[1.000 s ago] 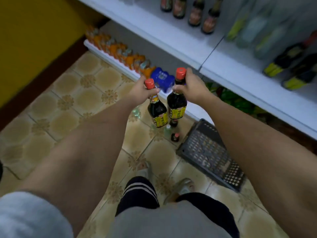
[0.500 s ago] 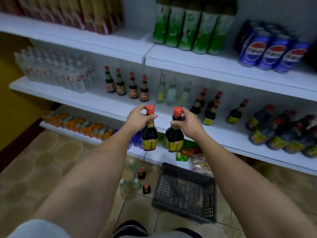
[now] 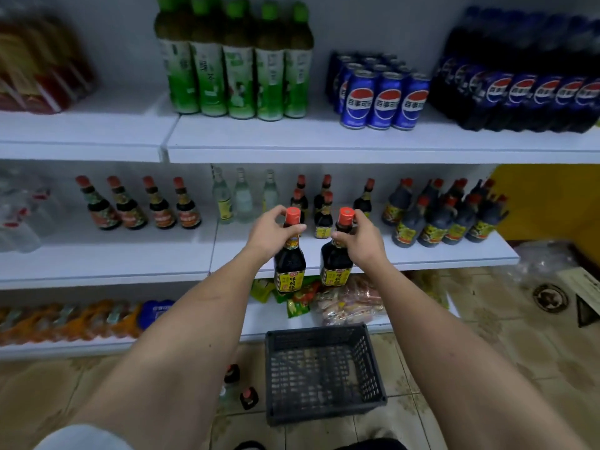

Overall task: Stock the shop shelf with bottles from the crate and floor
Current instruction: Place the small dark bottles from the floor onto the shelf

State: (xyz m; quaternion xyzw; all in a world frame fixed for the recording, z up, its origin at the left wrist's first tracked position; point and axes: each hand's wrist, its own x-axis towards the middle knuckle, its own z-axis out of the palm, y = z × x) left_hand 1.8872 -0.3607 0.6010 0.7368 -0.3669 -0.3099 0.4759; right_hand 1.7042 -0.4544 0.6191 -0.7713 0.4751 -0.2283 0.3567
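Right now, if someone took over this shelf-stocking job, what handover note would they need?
Left hand holds a dark sauce bottle by the neck; right hand holds a second bottle the same way.
Both hang in front of the middle shelf, not yet set down.
Matching bottles already stand there.
The crate looks empty.
Left: at least two bottles on the floor.

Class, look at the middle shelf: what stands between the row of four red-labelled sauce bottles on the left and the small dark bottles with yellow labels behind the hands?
In the head view, three clear glass bottles stand in a row there.
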